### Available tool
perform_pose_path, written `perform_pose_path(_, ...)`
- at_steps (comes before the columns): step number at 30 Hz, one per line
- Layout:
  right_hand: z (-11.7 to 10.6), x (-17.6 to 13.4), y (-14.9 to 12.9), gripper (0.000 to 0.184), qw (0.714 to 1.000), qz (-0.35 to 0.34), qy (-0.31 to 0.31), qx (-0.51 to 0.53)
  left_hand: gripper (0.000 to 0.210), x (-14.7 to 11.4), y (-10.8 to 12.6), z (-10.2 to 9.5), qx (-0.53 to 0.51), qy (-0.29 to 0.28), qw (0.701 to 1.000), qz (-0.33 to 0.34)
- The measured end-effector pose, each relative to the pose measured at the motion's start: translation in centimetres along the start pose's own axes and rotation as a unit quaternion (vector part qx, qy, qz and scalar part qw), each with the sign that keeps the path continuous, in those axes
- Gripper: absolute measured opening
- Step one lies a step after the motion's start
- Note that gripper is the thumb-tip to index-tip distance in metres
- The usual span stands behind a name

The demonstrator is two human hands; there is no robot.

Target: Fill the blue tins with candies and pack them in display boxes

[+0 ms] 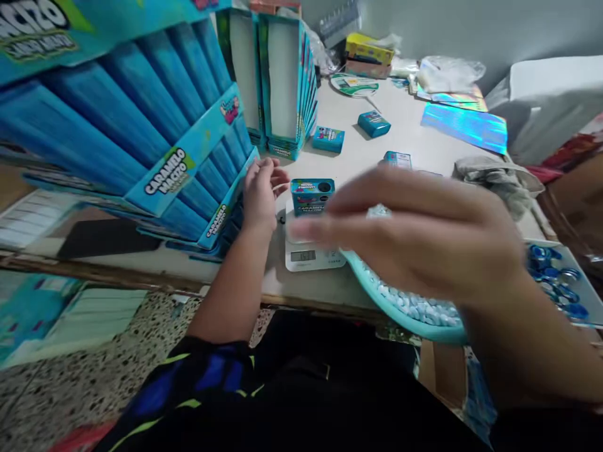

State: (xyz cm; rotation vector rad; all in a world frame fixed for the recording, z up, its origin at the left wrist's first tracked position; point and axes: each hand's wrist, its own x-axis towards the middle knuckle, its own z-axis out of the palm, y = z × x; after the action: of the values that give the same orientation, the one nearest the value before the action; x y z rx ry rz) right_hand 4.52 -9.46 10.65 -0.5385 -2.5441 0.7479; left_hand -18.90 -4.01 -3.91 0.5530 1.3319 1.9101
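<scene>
A small blue candy tin [313,188] marked "Caramelo Macizo" stands on a white digital scale [313,258], whose lit display is too blurred to read surely. My left hand [262,191] lies left of the scale, against the tall blue display boxes [188,157]; its fingers are loosely bent and apart, holding nothing. Over the scale's right side and a turquoise basin [419,326] hovers my right hand [424,238], smeared by motion. Its fingers are bunched towards the tin, and whatever they hold is hidden. Small white wrapped candies [414,307] fill the basin.
More blue tins [328,139] lie on the white table behind the scale. Tall open cartons [282,81] stand at the back. A tray [591,282] of blue-and-silver round pieces is on the right, near a grey cloth [494,179]. A shiny holographic sheet [466,129] lies at the back right.
</scene>
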Motion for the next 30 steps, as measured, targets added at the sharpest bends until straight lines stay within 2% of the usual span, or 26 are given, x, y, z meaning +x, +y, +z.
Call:
perform_pose_path(2, 0.6, 2.1, 2.8, 0.041, 0.995, -0.044, 0.074, -0.042, 0.019, 0.2, -0.4, -0.4, -0.006, -0.014, 1.000, 0.021)
perform_pose_path(5, 2.5, 4.0, 7.6, 0.024, 0.988, 0.071, 0.126, -0.049, 0.035, 0.4, -1.1, -0.9, -0.005, -0.025, 0.999, 0.043)
perform_pose_path(7, 3.9, 4.9, 10.3, 0.013, 0.985, 0.097, 0.141, -0.002, 0.040, 0.6, -1.4, -1.0, 0.002, -0.024, 0.999, 0.048)
perform_pose_path(9, 5.1, 5.7, 11.9, 0.013, 0.987, 0.092, 0.126, 0.030, 0.039, 0.7, -1.5, -1.0, 0.009, -0.027, 0.998, 0.054)
perform_pose_path(14, 6.6, 6.6, 12.6, 0.023, 0.994, 0.046, 0.096, -0.021, 0.035, 0.6, -1.2, -1.0, 0.022, -0.027, 0.998, 0.055)
perform_pose_path(18, 6.2, 5.9, 11.7, 0.026, 0.992, 0.013, 0.056, -0.108, 0.034, 0.6, -1.2, -1.1, 0.028, -0.026, 0.998, 0.049)
perform_pose_path(21, 4.7, 5.1, 10.8, 0.024, 0.980, 0.042, 0.045, -0.188, 0.034, 0.5, -1.2, -1.1, 0.036, -0.024, 0.998, 0.046)
perform_pose_path(23, 3.2, 4.6, 10.4, 0.017, 0.968, 0.111, 0.039, -0.222, 0.033, 0.5, -1.3, -1.0, 0.040, -0.026, 0.998, 0.051)
perform_pose_path(25, 1.7, 4.1, 10.4, 0.027, 0.950, 0.206, -0.001, -0.236, 0.033, 0.5, -1.4, -0.9, 0.043, -0.032, 0.997, 0.057)
perform_pose_path(27, 0.5, 3.6, 10.8, 0.039, 0.922, 0.276, -0.086, -0.257, 0.034, 0.6, -1.5, -0.9, 0.046, -0.035, 0.997, 0.058)
perform_pose_path(30, 0.1, 3.2, 11.5, 0.041, 0.887, 0.298, -0.200, -0.291, 0.035, 0.8, -1.7, -0.8, 0.051, -0.036, 0.996, 0.057)
